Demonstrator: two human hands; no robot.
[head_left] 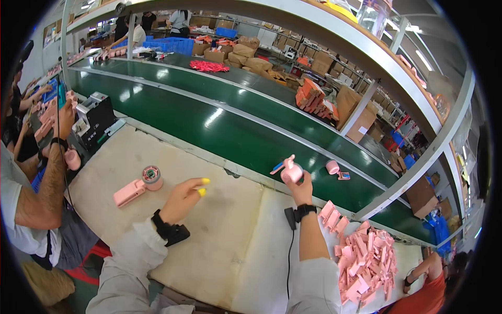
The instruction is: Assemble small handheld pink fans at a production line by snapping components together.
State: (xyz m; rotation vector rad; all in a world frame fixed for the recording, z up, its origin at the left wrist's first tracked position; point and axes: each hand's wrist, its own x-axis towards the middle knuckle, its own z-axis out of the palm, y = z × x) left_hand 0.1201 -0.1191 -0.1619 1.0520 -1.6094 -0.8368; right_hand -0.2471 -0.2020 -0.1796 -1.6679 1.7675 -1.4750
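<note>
My right hand [301, 191] grips a pink round housing [291, 172] with a short pink piece sticking up from it, at the near edge of the green belt. A small blue strip [276, 168] shows just left of this housing; I cannot tell if it is attached. Over the table's middle, my left hand [181, 202] is empty, its thumb and forefinger slightly apart with yellow covers on the tips. Left of it lies a pink handle-shaped part [129, 193], joined to a round pink head [152, 178] whose inside shows a green centre.
A heap of pink plastic pieces [366, 256] lies right of my right forearm. The green conveyor belt [219, 131] runs beyond the table [209, 235], carrying a pink cup-shaped part [332, 167]. A metal post [413, 152] rises at the right. A co-worker's arm [49, 183] is at left.
</note>
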